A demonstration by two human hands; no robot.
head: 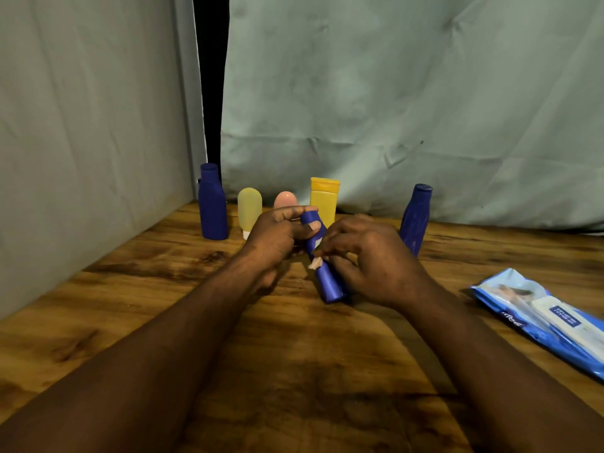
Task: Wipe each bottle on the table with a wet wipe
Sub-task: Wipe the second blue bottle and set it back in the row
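A small blue bottle (327,280) is tilted above the wooden table (130,305), cap end up. My left hand (277,238) grips its upper end with thumb and fingers. My right hand (369,259) pinches a small white wet wipe (315,262) against the bottle's side. Behind my hands stand a large blue bottle (213,204), a pale yellow bottle (249,207), a pink bottle (285,200) partly hidden, a yellow tube (324,197) and another blue bottle (415,217).
A blue pack of wet wipes (542,318) lies on the table at the right. Pale cloth sheets (392,109) hang behind and to the left of the table, with a dark gap between them.
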